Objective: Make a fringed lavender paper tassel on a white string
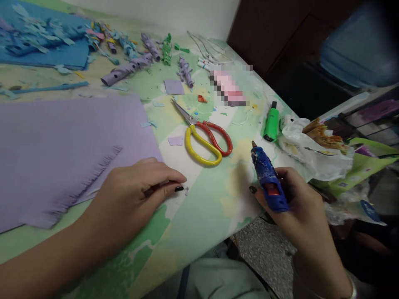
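Observation:
My right hand (299,207) grips a blue hot glue gun (264,174), its nozzle pointing up and away from me over the table's right side. My left hand (143,191) rests on the table with thumb and index finger pinched together; whatever lies between them is too small to make out. A tiny purple scrap (186,191) shows just beyond those fingertips. Beside and partly under the left wrist lies a large purple foam sheet (68,141) with a fringed strip along its near edge. Scissors (202,133) with one yellow and one red handle lie open between the hands.
Rolled, fringed purple tubes (127,70) and a green one (167,52) lie at the back. Blue sheets (62,58) with cut pieces sit far left. On the right are a green lighter-like item (272,122), food in a plastic bag (314,145), and a blurred pink object (229,87).

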The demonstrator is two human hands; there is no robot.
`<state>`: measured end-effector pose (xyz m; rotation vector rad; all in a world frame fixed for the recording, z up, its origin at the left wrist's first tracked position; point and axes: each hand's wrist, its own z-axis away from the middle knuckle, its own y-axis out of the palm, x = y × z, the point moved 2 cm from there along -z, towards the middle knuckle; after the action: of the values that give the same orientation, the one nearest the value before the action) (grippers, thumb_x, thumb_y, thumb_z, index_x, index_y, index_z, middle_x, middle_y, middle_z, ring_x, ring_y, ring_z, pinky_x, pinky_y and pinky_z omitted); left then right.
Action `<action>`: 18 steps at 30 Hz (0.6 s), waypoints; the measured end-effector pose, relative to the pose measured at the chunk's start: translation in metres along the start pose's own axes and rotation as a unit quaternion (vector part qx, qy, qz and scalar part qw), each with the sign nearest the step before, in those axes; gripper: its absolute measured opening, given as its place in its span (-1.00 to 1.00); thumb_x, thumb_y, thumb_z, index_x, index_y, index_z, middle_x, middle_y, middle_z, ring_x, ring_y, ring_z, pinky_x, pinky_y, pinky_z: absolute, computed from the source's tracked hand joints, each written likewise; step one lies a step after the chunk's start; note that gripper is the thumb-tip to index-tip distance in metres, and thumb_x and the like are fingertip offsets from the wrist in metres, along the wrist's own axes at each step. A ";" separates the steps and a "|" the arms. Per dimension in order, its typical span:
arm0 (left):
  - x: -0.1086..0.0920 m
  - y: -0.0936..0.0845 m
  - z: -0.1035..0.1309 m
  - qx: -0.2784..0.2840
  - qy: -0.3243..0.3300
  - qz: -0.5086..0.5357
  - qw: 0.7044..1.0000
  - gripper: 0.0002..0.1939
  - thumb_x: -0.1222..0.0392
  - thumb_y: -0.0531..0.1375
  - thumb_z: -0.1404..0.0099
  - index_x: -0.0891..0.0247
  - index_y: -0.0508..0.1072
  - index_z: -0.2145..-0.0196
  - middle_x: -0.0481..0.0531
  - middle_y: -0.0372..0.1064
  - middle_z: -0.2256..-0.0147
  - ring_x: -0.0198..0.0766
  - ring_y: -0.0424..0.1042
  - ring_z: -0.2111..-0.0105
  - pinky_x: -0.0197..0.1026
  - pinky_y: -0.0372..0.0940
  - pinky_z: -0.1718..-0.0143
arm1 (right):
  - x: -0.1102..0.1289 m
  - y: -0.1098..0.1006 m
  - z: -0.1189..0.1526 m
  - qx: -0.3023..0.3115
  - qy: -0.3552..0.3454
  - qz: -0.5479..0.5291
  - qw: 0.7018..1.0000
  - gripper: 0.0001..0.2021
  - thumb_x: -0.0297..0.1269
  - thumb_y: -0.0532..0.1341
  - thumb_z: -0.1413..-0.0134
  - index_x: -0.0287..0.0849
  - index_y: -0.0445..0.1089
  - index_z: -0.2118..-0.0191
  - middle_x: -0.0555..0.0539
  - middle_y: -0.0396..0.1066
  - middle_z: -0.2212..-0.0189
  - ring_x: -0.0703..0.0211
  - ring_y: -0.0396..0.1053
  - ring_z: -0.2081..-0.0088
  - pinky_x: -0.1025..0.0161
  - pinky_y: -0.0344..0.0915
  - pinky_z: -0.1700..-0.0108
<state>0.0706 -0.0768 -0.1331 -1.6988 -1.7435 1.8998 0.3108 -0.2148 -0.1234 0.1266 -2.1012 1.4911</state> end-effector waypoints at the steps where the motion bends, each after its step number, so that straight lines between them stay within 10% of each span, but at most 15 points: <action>1: 0.001 0.001 0.001 -0.008 0.008 0.002 1.000 -0.83 0.20 0.13 -0.29 0.09 0.54 0.31 -0.10 0.53 0.38 -0.31 0.45 0.42 -0.31 0.24 0.46 | 0.001 0.001 0.002 0.002 -0.001 -0.004 1.000 -0.78 -0.25 0.27 -0.01 -0.13 0.27 0.22 0.03 0.31 0.48 0.27 0.22 0.52 0.34 0.16 0.50; 18: -0.005 0.005 0.012 -0.030 0.132 -0.106 0.985 -0.82 0.35 0.07 -0.34 0.18 0.46 0.26 -0.03 0.50 0.31 -0.28 0.43 0.33 -0.25 0.28 0.28 | 0.005 0.005 0.009 0.040 -0.011 -0.053 0.998 -0.69 -0.43 0.28 0.14 -0.12 0.29 0.19 0.04 0.35 0.45 0.27 0.26 0.52 0.33 0.18 0.50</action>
<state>0.0671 -0.0895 -0.1364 -1.6204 -1.8084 1.4757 0.3009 -0.2201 -0.1271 0.2827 -2.0193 1.5175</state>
